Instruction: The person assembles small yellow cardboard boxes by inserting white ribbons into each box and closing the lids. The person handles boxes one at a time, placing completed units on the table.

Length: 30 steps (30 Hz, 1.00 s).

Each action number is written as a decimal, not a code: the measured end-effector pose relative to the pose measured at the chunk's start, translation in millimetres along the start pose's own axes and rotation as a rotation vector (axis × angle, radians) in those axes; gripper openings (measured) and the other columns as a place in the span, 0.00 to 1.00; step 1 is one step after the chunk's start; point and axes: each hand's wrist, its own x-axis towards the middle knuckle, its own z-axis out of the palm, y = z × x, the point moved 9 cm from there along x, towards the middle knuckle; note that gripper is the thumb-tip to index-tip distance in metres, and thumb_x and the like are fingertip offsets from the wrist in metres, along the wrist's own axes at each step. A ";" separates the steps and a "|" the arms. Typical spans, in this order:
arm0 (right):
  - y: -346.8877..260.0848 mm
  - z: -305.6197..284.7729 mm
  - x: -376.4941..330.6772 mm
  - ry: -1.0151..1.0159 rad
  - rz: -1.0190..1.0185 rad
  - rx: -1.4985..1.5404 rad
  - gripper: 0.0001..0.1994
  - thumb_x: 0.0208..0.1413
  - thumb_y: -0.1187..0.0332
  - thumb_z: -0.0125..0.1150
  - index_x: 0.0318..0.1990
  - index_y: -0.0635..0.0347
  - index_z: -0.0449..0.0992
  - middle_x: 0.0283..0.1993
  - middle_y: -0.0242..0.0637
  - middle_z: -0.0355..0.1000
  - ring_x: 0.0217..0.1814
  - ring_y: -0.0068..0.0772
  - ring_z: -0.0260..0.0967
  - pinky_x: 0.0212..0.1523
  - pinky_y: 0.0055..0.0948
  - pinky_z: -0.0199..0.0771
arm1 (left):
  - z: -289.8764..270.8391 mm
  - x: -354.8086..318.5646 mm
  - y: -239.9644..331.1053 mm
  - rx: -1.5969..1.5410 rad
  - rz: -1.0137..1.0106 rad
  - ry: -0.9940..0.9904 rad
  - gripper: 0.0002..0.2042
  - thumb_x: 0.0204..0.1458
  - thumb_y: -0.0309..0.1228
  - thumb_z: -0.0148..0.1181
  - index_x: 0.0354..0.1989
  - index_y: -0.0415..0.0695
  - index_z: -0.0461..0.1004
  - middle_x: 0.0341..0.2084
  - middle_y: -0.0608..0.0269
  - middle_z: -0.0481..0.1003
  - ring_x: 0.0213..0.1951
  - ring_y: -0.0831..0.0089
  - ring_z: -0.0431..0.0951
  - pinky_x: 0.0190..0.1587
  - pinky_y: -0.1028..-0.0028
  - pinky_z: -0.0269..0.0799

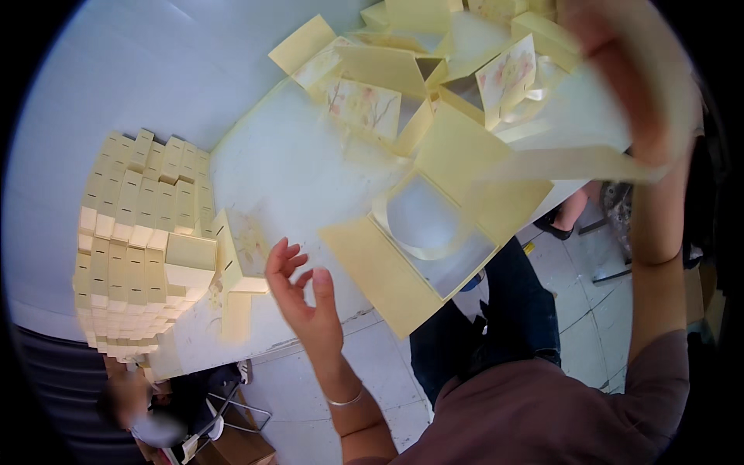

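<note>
Your right hand (628,85) grips a pale yellow box flat (542,132) while your left hand (306,298) hovers open; steady its loose panels before folding.

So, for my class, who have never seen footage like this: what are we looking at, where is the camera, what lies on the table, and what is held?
This is one picture from a wide fisheye camera worn on a person's head, looking down, so straight edges bend near the rim. No machine is here, only two bare hands. The left hand is open and empty, hovering beside a folded pale yellow box on the white table. The right hand, raised and blurred, holds a pale ribbon. An open box with spread flaps lies at the table's edge. A stack of finished boxes stands on the left; unfolded flowered cartons lie further back.
</note>
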 end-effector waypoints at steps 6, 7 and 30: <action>245.0 59.9 -36.7 0.032 0.819 -0.332 0.08 0.52 0.69 0.51 0.33 0.64 0.72 0.30 0.37 0.71 0.30 0.30 0.67 0.31 0.32 0.66 | 55.8 -23.9 -49.7 -0.299 -0.316 -0.386 0.26 0.52 0.32 0.53 0.58 0.36 0.55 0.49 0.53 0.66 0.50 0.65 0.68 0.50 0.72 0.64; 260.5 53.8 -38.4 0.086 0.829 -0.339 0.07 0.52 0.70 0.51 0.32 0.64 0.71 0.29 0.36 0.71 0.27 0.28 0.66 0.30 0.31 0.66 | 58.7 -31.0 -61.3 -0.404 -0.481 -0.407 0.26 0.50 0.28 0.53 0.57 0.34 0.55 0.49 0.53 0.66 0.50 0.65 0.67 0.51 0.71 0.65; 275.2 67.6 -38.5 -0.464 0.443 -1.049 0.06 0.38 0.76 0.54 0.26 0.65 0.76 0.27 0.49 0.73 0.29 0.49 0.71 0.26 0.43 0.70 | 57.9 -51.9 -70.7 -0.982 -0.622 -0.234 0.29 0.49 0.38 0.53 0.57 0.34 0.57 0.47 0.54 0.68 0.49 0.66 0.69 0.52 0.69 0.63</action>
